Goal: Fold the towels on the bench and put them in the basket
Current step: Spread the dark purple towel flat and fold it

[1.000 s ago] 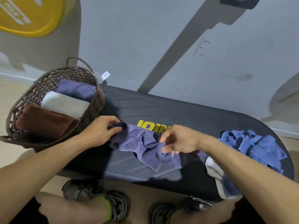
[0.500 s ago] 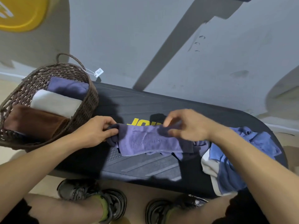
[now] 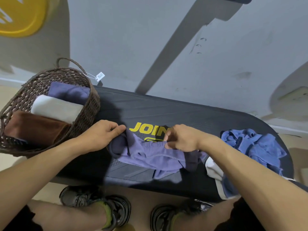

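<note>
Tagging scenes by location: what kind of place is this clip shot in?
Probably a gym or fitness room, though that is a guess. The towels are being folded on a padded black bench with yellow lettering, like a workout bench, and the grey floor carries a large yellow graphic.

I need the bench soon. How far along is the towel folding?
Done: three folded towels sit in the basket. In hand: the left hand and right hand pinch the purple towel, still unfolded. Left: the blue towel lies crumpled.

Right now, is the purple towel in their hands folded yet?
Not yet: the purple towel lies bunched on the bench, both hands pinching its far edge.
</note>
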The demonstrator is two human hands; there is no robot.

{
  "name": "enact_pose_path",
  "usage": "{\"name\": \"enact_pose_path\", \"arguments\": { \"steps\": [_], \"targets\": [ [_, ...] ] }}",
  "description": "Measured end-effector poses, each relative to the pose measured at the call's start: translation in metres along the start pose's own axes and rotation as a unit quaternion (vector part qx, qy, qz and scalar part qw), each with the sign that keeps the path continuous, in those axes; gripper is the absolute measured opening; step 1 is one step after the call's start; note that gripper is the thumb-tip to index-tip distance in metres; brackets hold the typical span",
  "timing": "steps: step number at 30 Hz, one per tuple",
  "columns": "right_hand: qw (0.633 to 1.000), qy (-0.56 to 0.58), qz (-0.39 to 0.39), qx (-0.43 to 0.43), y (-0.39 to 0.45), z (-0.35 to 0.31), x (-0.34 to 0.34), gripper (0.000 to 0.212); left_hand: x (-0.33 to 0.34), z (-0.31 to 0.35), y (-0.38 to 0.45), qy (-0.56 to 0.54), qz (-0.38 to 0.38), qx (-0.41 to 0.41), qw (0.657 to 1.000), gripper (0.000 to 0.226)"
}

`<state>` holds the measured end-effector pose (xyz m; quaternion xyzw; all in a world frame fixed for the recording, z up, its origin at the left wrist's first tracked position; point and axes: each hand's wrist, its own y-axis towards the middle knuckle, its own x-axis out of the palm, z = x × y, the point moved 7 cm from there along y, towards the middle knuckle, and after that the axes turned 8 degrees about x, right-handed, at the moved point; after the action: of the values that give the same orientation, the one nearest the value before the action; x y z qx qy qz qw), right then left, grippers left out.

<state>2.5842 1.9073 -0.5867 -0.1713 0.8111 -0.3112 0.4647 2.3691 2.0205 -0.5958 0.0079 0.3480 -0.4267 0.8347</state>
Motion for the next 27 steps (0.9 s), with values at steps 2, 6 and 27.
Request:
{"name": "enact_pose_path", "arguments": {
  "steps": [2, 6, 27],
  "targets": [
    [0.997, 0.061, -0.039, 0.020, -0.001, 0.009, -0.005, 0.008, 0.001, -0.009, -0.002, -0.061, -0.004, -0.050, 0.997, 0.059],
    [0.987, 0.144, 0.032, 0.065, 0.005, 0.026, -0.021, 0.016, 0.014, -0.033, -0.007, -0.136, -0.015, -0.139, 0.981, 0.061],
    [0.998, 0.001, -0.009, 0.063, 0.003, 0.037, -0.014, 0.009, 0.022, -0.031, 0.054, 0.014, 0.088, -0.099, 0.991, 0.013]
  ]
}}
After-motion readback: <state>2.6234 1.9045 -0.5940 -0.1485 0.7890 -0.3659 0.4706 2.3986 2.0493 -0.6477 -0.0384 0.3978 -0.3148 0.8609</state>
